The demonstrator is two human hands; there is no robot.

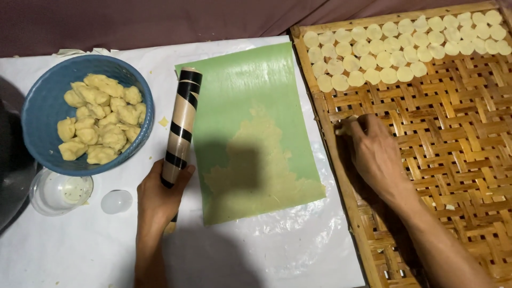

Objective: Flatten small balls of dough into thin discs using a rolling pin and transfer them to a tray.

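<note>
Head view, one frame. I see both hands over a bench (64, 250) covered w/ white plastic sheet.

Left hand (160, 194): closed round the lower end of a rolling pin (181, 125), tan w/ black stripes. Pin lies roughly upright in frame, slightly tilted, its upper end touching the top left corner of a green sheet (250, 85). Grip is firm; fingers wrap the pin from the left, thumb on the right side.

Green sheet: flat on the plastic, centre of bench. A thin rolled layer of dough (266, 176) covers its lower half, ragged edge, pale yellow.

Right hand (373, 152): on the woven bamboo tray (458, 149) at right, palm down, fingers drawn narrow and pinched at a small pale piece (344, 127) near the tray's left rim. I can't tell exactly what the piece is; it looks like dough.

Tray: top rows carry many round dough discs (405, 48), laid edge to edge in about four lines, well apart from the right hand.

Left of the pin: blue bowl (45, 106) full of dough lumps (98, 120). Just below it, a clear glass cup (58, 192) and a small clear round lid (116, 201). A small dough crumb (163, 121) sits between bowl and pin.
</note>
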